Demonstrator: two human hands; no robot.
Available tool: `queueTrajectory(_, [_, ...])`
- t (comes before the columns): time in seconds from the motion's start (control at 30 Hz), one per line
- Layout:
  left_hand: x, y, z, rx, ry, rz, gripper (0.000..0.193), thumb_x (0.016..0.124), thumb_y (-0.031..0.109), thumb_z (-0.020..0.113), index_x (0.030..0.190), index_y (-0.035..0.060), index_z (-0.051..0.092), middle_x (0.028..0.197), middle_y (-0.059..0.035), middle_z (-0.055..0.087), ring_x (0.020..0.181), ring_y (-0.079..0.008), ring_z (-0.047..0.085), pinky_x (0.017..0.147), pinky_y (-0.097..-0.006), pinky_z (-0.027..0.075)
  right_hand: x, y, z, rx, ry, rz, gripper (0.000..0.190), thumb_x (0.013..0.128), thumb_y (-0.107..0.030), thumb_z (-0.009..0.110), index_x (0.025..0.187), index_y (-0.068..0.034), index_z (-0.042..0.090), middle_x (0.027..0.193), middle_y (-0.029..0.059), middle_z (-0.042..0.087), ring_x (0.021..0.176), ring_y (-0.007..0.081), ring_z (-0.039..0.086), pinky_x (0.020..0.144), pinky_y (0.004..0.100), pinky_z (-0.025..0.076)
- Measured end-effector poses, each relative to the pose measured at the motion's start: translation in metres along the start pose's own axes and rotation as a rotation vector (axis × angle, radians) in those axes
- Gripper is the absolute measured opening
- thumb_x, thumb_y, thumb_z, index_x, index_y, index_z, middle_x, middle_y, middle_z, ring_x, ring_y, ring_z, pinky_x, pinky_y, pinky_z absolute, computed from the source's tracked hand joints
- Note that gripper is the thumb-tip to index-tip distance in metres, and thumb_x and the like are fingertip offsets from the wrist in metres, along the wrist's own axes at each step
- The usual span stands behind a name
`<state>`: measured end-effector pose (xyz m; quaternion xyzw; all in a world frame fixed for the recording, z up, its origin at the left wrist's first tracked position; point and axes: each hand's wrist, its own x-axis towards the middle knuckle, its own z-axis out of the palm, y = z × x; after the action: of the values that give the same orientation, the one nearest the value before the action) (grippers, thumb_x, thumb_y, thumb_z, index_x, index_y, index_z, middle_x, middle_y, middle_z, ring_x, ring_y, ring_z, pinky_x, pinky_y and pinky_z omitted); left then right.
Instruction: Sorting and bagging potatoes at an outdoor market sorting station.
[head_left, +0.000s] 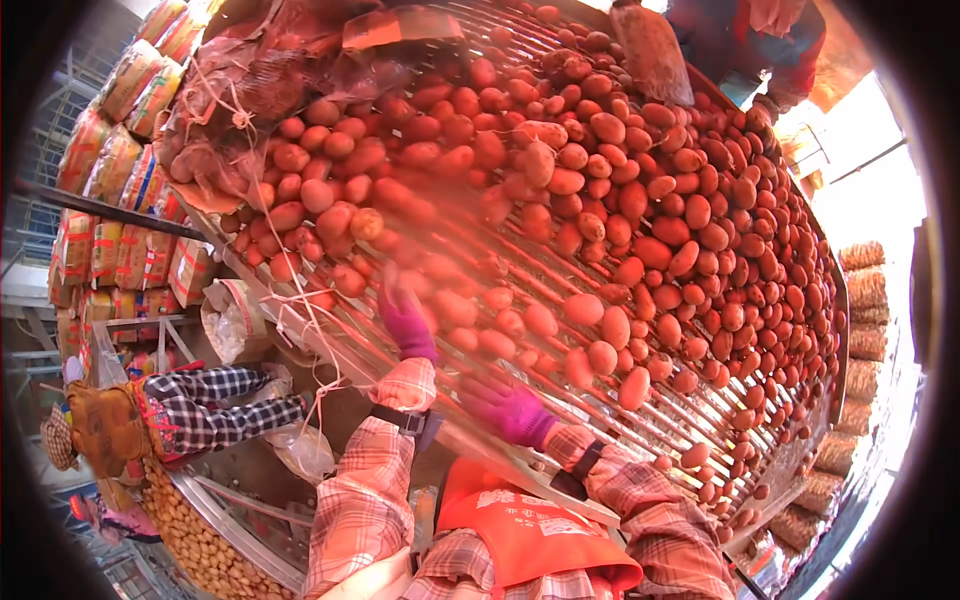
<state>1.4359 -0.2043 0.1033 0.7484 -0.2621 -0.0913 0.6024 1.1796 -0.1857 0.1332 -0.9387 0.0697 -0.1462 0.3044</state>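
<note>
Under reddish light, many potatoes (652, 251) lie across a sorting table with long parallel metal rods (517, 255). My left hand (409, 322), in a purple glove, reaches over the near side among the potatoes. Its fingers are blurred, so whether it grips one is unclear. Lower and to the right, my right hand (517, 414), also gloved in purple, is held over the rods by the near edge board (487, 454). Its blurred fingers look spread, with no potato visible in them. Potatoes close to both hands are smeared by motion.
A white string (300, 289) hangs along the table's left edge, near plastic sheeting (262, 97). Across the table stands a person (787, 60) beside a hanging flap (651, 56). Another person (225, 409) bends at left by paler potatoes (202, 547). Stacked cartons (120, 251) and sacks (862, 345) flank the table.
</note>
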Motion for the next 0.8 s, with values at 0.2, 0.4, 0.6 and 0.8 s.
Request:
queueTrajectory(0.2, [-0.023, 0.023, 0.095, -0.306, -0.259, -0.219, 0.053, 0.106, 0.031, 0.054, 0.147, -0.0020, 0.051, 0.142, -0.0173, 0.058, 0.127, -0.0292, 0.057, 0.109, -0.0417, 0.045, -0.014, 0.030, -0.010, 0.086, 0.087, 0.230, 0.058, 0.094, -0.024, 0.066, 0.148, -0.008, 0.050, 0.145, 0.0164, 0.053, 0.134, 0.0362, 0.052, 0.105, 0.0483, 0.048])
queueTrajectory(0.4, [-0.098, 0.061, 0.209, -0.147, -0.573, -0.141, 0.054, 0.103, 0.029, 0.059, 0.148, -0.0008, 0.051, 0.131, -0.0191, 0.064, 0.120, -0.0334, 0.060, 0.105, -0.0447, 0.047, -0.069, 0.075, -0.027, 0.381, 0.312, 0.646, 0.045, 0.096, -0.019, 0.065, 0.140, -0.010, 0.056, 0.128, 0.0191, 0.062, 0.111, 0.0391, 0.063, 0.088, 0.0481, 0.052])
queueTrajectory(0.6, [-0.190, 0.099, 0.289, -0.091, -0.534, 0.198, 0.053, 0.100, 0.020, 0.064, 0.146, -0.0018, 0.050, 0.131, -0.0177, 0.060, 0.116, -0.0273, 0.058, 0.101, -0.0405, 0.046, -0.185, 0.095, -0.068, 0.118, 0.517, 0.834, 0.029, 0.096, -0.019, 0.066, 0.125, -0.012, 0.066, 0.115, 0.0193, 0.067, 0.103, 0.0381, 0.066, 0.086, 0.0486, 0.052])
queueTrajectory(0.8, [-0.272, 0.137, 0.346, -0.294, -0.714, -0.126, 0.052, 0.101, 0.029, 0.066, 0.144, 0.0077, 0.045, 0.131, -0.0151, 0.059, 0.116, -0.0283, 0.059, 0.094, -0.0393, 0.052, -0.294, 0.104, -0.075, 0.065, 1.149, 0.787, 0.023, 0.096, -0.021, 0.066, 0.116, -0.010, 0.065, 0.112, 0.0161, 0.066, 0.103, 0.0365, 0.065, 0.084, 0.0493, 0.052])
